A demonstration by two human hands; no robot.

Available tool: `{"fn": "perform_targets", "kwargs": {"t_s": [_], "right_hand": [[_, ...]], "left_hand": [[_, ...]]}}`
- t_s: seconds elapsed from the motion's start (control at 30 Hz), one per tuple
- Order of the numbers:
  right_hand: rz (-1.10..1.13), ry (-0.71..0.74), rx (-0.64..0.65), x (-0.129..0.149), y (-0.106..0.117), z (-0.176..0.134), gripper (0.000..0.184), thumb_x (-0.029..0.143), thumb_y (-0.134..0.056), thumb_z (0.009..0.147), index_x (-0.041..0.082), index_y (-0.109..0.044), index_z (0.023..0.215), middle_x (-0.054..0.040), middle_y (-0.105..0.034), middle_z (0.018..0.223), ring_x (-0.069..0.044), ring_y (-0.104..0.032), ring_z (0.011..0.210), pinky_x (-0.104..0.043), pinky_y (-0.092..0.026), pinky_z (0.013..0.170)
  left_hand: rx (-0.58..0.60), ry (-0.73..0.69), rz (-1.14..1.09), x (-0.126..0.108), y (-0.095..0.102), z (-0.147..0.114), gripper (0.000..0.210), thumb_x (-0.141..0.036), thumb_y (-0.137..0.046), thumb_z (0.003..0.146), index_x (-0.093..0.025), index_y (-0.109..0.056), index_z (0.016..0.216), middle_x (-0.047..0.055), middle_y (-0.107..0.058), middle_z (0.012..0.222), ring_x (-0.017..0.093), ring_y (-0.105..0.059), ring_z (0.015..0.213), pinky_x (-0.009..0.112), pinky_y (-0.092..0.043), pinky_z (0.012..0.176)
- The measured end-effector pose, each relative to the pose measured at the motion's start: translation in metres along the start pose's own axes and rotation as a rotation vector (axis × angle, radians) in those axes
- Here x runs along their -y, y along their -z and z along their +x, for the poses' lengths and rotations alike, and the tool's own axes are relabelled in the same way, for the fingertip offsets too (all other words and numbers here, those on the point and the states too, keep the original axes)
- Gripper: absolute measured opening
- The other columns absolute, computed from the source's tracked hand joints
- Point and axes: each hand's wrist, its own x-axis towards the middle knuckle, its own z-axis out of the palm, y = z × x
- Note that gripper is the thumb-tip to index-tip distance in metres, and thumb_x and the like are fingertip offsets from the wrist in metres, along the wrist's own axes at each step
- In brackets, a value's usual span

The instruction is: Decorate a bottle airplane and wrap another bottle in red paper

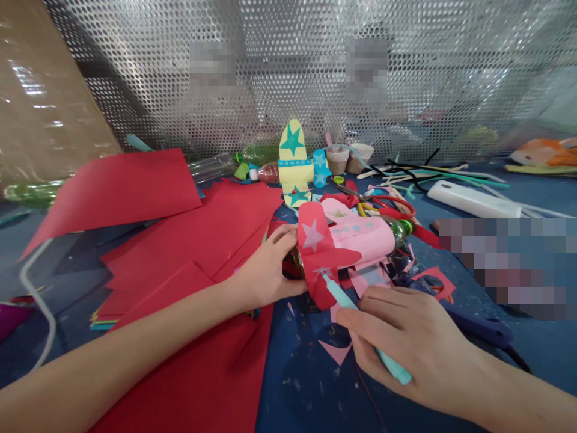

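Bottle model [366, 236], wrapped in pink paper: lies on the blue table [311, 367] just beyond my fingers, green cap [408, 227] pointing right, red paper piece [315, 255] standing across its left end. Judged light; the bottle probably stiff but slick, and likely to dent if pinched hard. The paper looks thin, easily creased or torn, so the best hold would be on the bottle's left end, behind the red piece, not by its edges.

My left hand [264, 270] is half curled, thumb and fingers parted around that end, holding it; my fingertips are partly hidden. My right hand [406, 337], near and right of the model, is closed round a teal marker [345, 296], tip at the lower pale star on the red piece; whether it presses I cannot tell
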Motion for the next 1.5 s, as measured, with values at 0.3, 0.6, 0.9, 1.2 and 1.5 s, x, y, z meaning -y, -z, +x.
{"fn": "perform_targets", "kwargs": {"t_s": [0.3, 0.6, 0.9, 1.2, 1.5], "right_hand": [[-0.001, -0.012, -0.005, 0.0013, 0.0012, 0.0022, 0.015, 0.010, -0.047, 0.083, 0.016, -0.060, 0.078, -0.0005, -0.056, 0.058, -0.014, -0.051, 0.054, -0.027, -0.042, 0.049], [0.004, -0.026, -0.010, 0.0011, 0.0018, 0.0001, 0.014, 0.008, -0.048, 0.081, 0.015, -0.060, 0.079, -0.0010, -0.057, 0.059, -0.014, -0.052, 0.054, -0.028, -0.043, 0.050], [-0.011, -0.031, -0.009, 0.0008, 0.0018, 0.0024, 0.015, 0.008, -0.047, 0.081, 0.016, -0.059, 0.077, -0.0007, -0.058, 0.059, -0.014, -0.053, 0.054, -0.027, -0.042, 0.049], [-0.007, -0.026, -0.001, 0.0016, 0.0023, 0.0018, 0.017, 0.008, -0.046, 0.081, 0.017, -0.059, 0.075, -0.0011, -0.058, 0.059, -0.014, -0.053, 0.055, -0.027, -0.043, 0.049], [-0.008, -0.023, 0.008, 0.0011, 0.0008, 0.0007, 0.015, 0.009, -0.047, 0.082, 0.017, -0.059, 0.078, -0.0009, -0.058, 0.060, -0.014, -0.054, 0.055, -0.027, -0.043, 0.050]], "left_hand": [[0.005, -0.002, 0.013, -0.0006, 0.0009, -0.0005, 0.050, -0.022, -0.068, 0.069, -0.020, -0.052, 0.117, 0.009, -0.052, 0.126, 0.027, -0.049, 0.119, 0.043, -0.041, 0.102], [0.006, -0.015, 0.003, -0.0016, 0.0008, 0.0003, 0.047, -0.021, -0.068, 0.070, -0.020, -0.053, 0.115, 0.009, -0.053, 0.123, 0.026, -0.049, 0.119, 0.039, -0.041, 0.103], [0.005, -0.020, 0.004, -0.0009, 0.0006, 0.0000, 0.047, -0.022, -0.068, 0.070, -0.020, -0.053, 0.115, 0.009, -0.053, 0.125, 0.026, -0.048, 0.120, 0.042, -0.041, 0.102], [0.010, -0.003, 0.011, -0.0015, 0.0012, 0.0001, 0.047, -0.023, -0.067, 0.070, -0.020, -0.053, 0.115, 0.009, -0.054, 0.124, 0.027, -0.049, 0.119, 0.043, -0.042, 0.102], [0.009, -0.010, -0.003, -0.0027, 0.0019, 0.0006, 0.046, -0.021, -0.067, 0.070, -0.020, -0.054, 0.114, 0.009, -0.054, 0.124, 0.026, -0.049, 0.120, 0.041, -0.041, 0.102]]}}
